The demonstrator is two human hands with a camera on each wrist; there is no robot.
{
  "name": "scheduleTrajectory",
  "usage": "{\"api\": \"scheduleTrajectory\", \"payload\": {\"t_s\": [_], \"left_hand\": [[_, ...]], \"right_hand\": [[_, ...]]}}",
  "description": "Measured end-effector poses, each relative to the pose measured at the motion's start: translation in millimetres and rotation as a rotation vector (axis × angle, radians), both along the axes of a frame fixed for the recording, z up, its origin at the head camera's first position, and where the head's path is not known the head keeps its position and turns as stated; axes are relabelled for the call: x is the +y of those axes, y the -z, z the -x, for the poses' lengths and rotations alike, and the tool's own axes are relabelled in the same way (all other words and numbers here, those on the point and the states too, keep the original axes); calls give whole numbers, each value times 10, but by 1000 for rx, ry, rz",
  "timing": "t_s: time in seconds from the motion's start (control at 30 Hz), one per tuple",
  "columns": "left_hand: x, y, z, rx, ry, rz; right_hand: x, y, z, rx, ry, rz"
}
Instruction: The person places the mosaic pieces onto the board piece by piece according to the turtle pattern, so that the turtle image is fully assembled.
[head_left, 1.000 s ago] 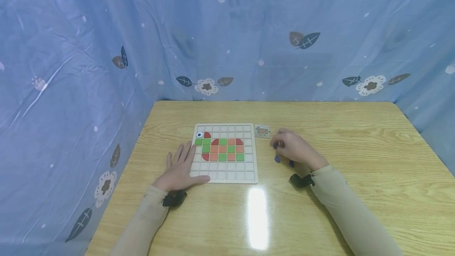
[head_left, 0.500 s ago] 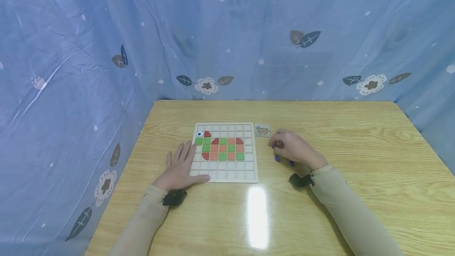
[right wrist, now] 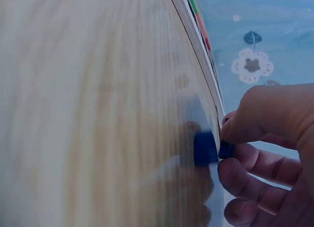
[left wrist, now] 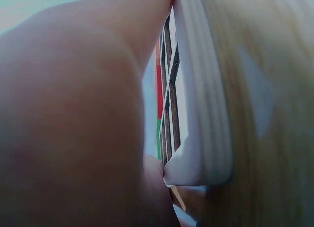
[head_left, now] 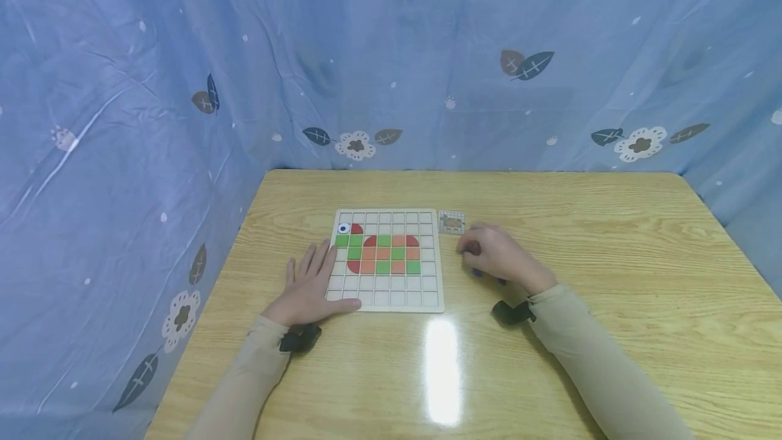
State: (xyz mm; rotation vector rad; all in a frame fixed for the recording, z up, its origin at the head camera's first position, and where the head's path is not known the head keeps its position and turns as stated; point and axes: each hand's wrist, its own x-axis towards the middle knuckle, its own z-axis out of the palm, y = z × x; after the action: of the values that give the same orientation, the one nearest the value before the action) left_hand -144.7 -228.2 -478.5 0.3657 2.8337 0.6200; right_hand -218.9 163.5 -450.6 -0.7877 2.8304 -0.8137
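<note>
A wooden tabletop (head_left: 580, 223) stands before a blue patterned curtain (head_left: 153, 87). On it lies a white grid board (head_left: 386, 286) bearing red, orange and green tiles. The left hand (head_left: 309, 288) lies flat, fingers straight, across the board's near left corner, its grip released. Right of the board, the right hand (head_left: 497, 257) curls over small blue pieces (right wrist: 205, 148), its grip pinching one (right wrist: 226, 150) at the fingertips, just off the tabletop. A small card (head_left: 452, 223) lies just beyond that hand.

Glossy wood-grain table (head_left: 611, 236) throws back a bright glare; pale matt wooden grid board (head_left: 387, 299), smooth painted tiles (head_left: 383, 254), soft creased cloth backdrop (head_left: 122, 87), small blue block (right wrist: 205, 148) looks smooth.
</note>
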Motion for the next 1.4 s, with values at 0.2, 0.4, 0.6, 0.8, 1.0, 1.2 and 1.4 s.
{"api": "scheduleTrajectory", "payload": {"t_s": [0.2,0.4,0.6,0.8,1.0,1.2,1.4], "left_hand": [[15,-32,-2,-22,-6,21],[12,-9,2,-10,-6,12],[11,2,11,-17,-9,26],[1,4,14,-10,-7,31],[1,-15,15,-16,-7,20],[11,-30,11,-26,-9,20],[10,-4,27,-29,-10,25]], "right_hand": [[-214,-48,-34,18,-49,59],[-420,-38,-21,61,-94,105],[-563,-14,25,99,-136,103],[-619,34,66,51,-122,75],[-621,53,76,74,-114,53],[-612,63,71,90,-115,42],[-589,73,70,103,-154,62]]}}
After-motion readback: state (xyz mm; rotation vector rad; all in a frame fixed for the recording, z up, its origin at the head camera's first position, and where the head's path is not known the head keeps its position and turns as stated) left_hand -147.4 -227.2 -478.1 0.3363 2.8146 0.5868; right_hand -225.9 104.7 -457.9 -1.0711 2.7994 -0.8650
